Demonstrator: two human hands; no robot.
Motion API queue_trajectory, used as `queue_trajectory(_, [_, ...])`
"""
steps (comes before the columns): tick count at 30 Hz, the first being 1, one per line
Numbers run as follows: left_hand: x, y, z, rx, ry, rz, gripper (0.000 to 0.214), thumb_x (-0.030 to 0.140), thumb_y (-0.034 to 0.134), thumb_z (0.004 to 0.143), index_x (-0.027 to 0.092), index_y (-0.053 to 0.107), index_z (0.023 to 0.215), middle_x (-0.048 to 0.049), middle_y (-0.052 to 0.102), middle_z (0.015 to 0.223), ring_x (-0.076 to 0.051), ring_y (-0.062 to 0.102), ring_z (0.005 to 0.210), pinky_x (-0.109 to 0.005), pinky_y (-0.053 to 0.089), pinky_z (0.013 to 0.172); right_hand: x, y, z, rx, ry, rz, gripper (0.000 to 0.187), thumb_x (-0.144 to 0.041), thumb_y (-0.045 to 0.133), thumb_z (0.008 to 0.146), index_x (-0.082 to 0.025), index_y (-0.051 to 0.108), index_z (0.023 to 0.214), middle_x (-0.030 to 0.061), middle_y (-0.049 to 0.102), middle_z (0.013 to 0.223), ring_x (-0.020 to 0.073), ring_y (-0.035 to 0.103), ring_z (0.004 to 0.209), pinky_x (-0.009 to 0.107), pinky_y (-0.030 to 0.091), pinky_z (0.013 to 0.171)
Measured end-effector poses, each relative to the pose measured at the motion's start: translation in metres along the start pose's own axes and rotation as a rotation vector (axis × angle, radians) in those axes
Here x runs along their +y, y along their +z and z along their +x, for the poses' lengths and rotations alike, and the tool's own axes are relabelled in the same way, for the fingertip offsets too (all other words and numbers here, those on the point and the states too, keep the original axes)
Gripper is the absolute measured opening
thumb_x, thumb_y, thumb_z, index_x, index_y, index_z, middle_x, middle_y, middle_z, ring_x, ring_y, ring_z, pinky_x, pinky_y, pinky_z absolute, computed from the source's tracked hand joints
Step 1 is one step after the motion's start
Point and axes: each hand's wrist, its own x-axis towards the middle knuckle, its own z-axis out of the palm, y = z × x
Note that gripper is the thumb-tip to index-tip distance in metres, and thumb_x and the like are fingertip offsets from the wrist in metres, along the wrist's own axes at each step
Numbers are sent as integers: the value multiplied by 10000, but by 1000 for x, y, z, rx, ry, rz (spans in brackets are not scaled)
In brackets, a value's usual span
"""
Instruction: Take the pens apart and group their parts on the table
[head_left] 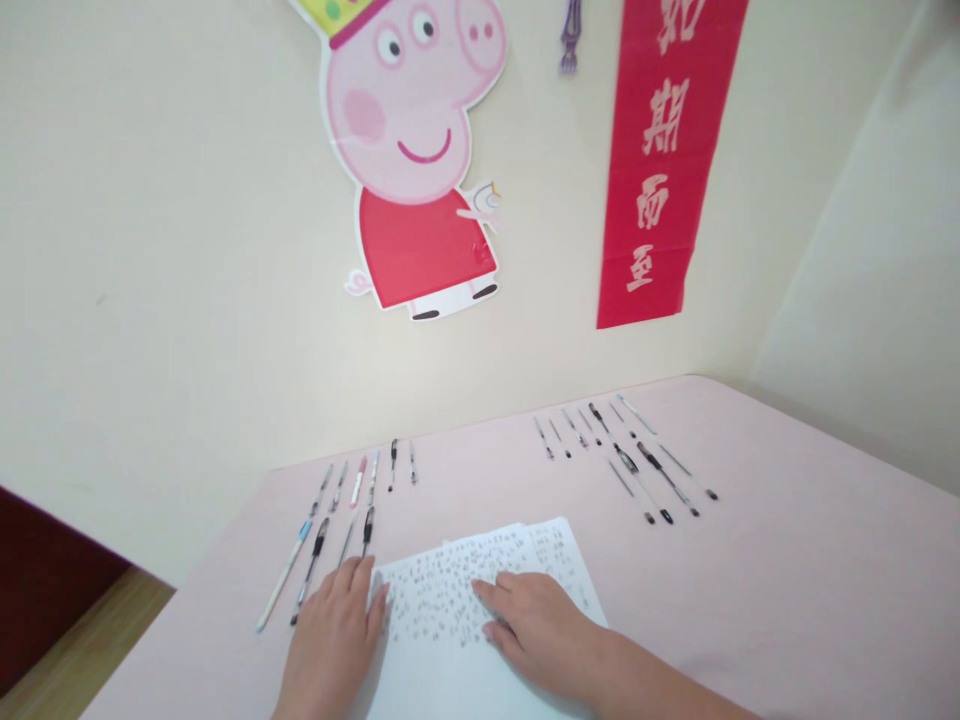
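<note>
Sheets of paper (pixel 442 680) covered with handwriting in their upper part lie in front of me on the table. My right hand (pixel 536 630) rests on the writing, index finger stretched out and thumb apart, holding nothing that I can see. At the paper's left edge lies my left hand (pixel 337 625), its thumb spread from the fingers and resting by the sheet. Its fingertips reach the lower ends of a black-gripped pen (pixel 368 526) and a thin pen refill (pixel 347 537). Left of it are another black-gripped pen (pixel 318 545) and a blue-capped white pen (pixel 285 575).
Several more pens stand in a row at the back left, among them a pink one (pixel 358 481). On the right lie several pens and refills (pixel 667 478). Behind the pink table (pixel 787 590) rises a wall with a pig cutout (pixel 427 240) and a red banner (pixel 652 220).
</note>
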Motion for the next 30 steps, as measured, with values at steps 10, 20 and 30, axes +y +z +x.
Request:
queue_trajectory(10, [-3,30,-2,-11,67,-63,538,440,348,839,156,528,1260,-63,459,1365,-249,389,1278,-407,303,1065,1,2,-5,4,-79,-201,335,-292,449,877,-156,542,1169,81,642,890,203,593,745,295,410,660])
queue_trajectory(20, [25,35,-13,-17,271,-186,542,439,311,887,246,298,1394,-8,280,1460,-215,285,1335,-385,303,1077,102,-71,63,186,463,-333,307,-169,358,889,-126,547,1127,137,577,1028,208,580,911,281,403,761])
queue_trajectory(30, [50,39,-20,-52,294,-248,540,433,334,889,280,246,1400,-2,229,1471,-241,254,1345,-402,331,1059,134,-58,103,97,614,-410,509,-17,271,842,-46,352,1344,254,589,1060,260,616,943,336,462,715])
